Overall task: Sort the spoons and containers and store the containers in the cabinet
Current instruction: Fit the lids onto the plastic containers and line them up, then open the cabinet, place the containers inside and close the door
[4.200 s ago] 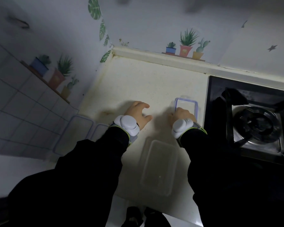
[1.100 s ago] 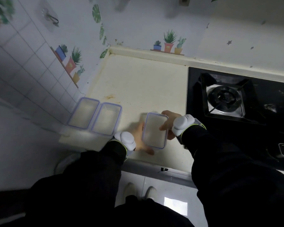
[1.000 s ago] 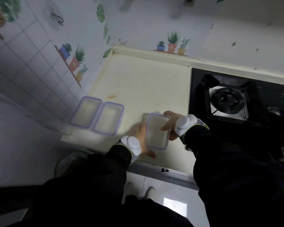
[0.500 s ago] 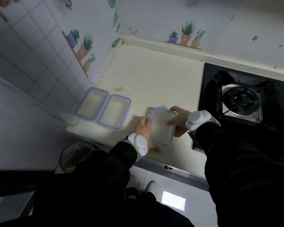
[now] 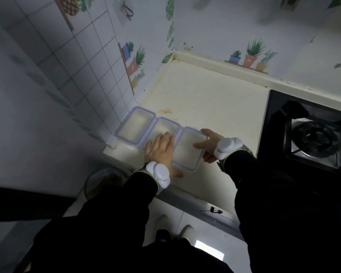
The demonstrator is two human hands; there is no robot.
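Head view: looked down at a kitchen corner.
Tiled wall [image 5: 77, 66]: on the left, w/ plant stickers.
Counter [image 5: 205, 107]: cream, stained, ran from the wall to the stove.
Stove [image 5: 311, 134]: black, at the right, well apart from the containers.
Containers: 3 clear ones w/ purple rims, side by side in a row at the counter's near-left corner.
Left container [image 5: 135, 128]: against the wall, untouched.
Middle container [image 5: 166, 126]: just beside it, its near half under the left hand.
Right container [image 5: 187, 150]: just beside the middle one, held at its right edge.
Left hand [image 5: 159, 152]: flat, fingers straight and close together on the middle container; thumb by the right container's near end.
Right hand [image 5: 210, 143]: pinched the right container's rim, thumb on top, fingers round the side.
Wrist bands: white, 1 per wrist.
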